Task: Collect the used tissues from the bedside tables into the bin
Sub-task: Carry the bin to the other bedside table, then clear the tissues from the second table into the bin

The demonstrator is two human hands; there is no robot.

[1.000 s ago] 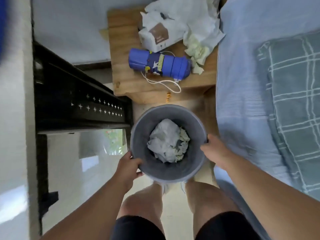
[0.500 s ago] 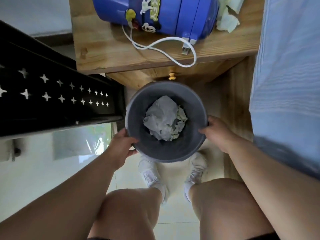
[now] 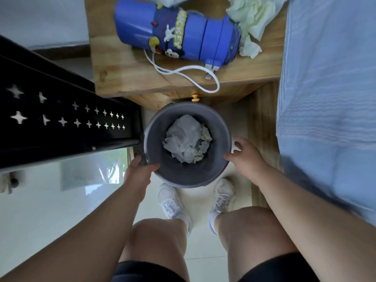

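The grey round bin (image 3: pixel 218 127) stands low in front of the wooden bedside table (image 3: pixel 126 74), just ahead of my white shoes. Crumpled white and pale yellow tissues (image 3: pixel 187 139) lie inside it. My left hand (image 3: pixel 138 174) grips the bin's near left rim, thumb over the edge. My right hand (image 3: pixel 245 157) is at the right rim, thumb tip touching it and fingers spread loosely beside the wall. More pale used tissues (image 3: pixel 251 21) lie on the table's right part, beside a blue bottle (image 3: pixel 175 31).
A white cable (image 3: pixel 183 72) loops off the table's front edge above a small drawer knob (image 3: pixel 195 97). A black perforated metal frame (image 3: pixel 61 119) runs along the left, touching the bin. The bed with a blue sheet (image 3: pixel 325 98) fills the right side.
The bin has sunk lower towards the floor by my feet. My right hand has loosened from the rim, its fingers now spread; my left hand still grips.
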